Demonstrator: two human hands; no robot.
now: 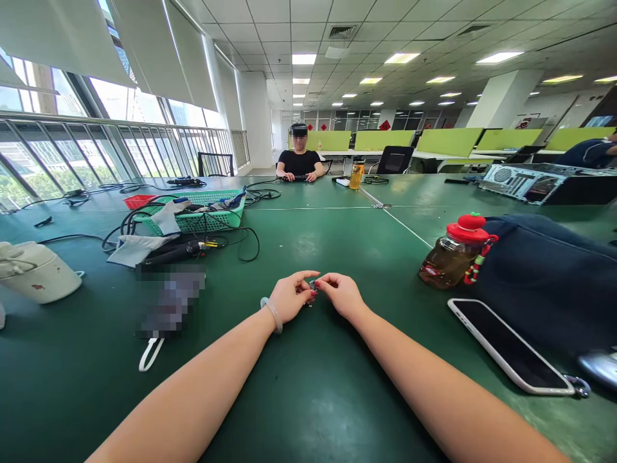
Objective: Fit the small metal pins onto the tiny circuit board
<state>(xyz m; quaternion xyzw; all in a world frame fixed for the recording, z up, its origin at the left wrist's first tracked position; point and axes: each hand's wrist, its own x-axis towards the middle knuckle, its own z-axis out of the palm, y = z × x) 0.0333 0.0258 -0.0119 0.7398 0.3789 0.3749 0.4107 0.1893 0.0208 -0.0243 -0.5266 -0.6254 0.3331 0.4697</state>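
Note:
My two hands meet low over the green table [308, 392], near its middle. My left hand [290, 297], with a pale bangle on the wrist, has its fingers curled in a pinch. My right hand [341, 293] pinches from the other side. Between the fingertips sits a tiny grey metal part [312, 284], too small to name. Both hands grip it together, just above the table surface.
A green basket [200, 215] with cables and cloth lies at the far left, a white pot [36, 271] nearer left. At the right are a red-capped jar of amber liquid [450, 256], a dark bag [544, 276] and a phone [508, 345]. Another person [299, 161] sits across the table.

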